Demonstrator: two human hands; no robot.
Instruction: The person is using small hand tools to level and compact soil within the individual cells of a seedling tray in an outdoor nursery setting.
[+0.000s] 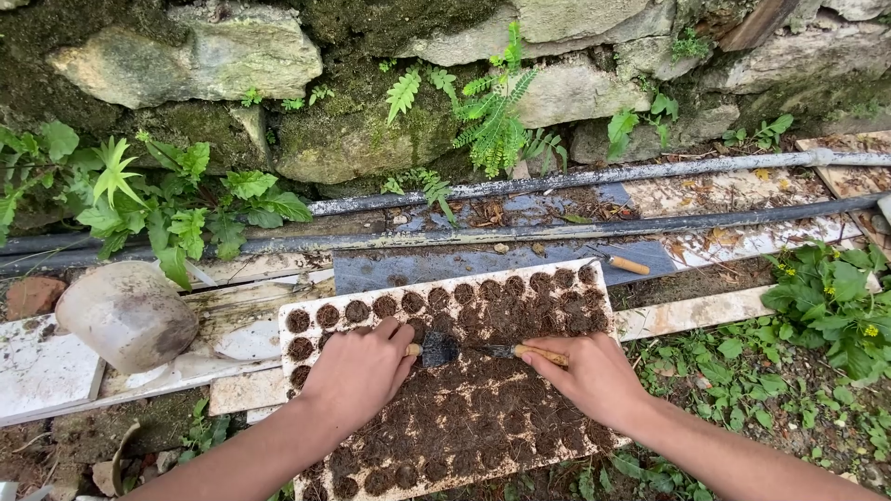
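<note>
Mossy stone wall, soil-filled seedling tray (306,311), left hand (357,371) apparently gripping trowel (438,349), right hand (594,376) holding brush (529,353)

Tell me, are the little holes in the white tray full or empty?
Full. The seed tray has dark soil in every visible hole, and loose soil covers its middle near both hands.

The left hand (357,371) grips a small wooden-handled trowel (436,350) over a white soil-filled seedling tray (445,390). The right hand (594,376) holds a thin wooden-handled tool (529,353), its tip just beside the trowel blade.
</note>
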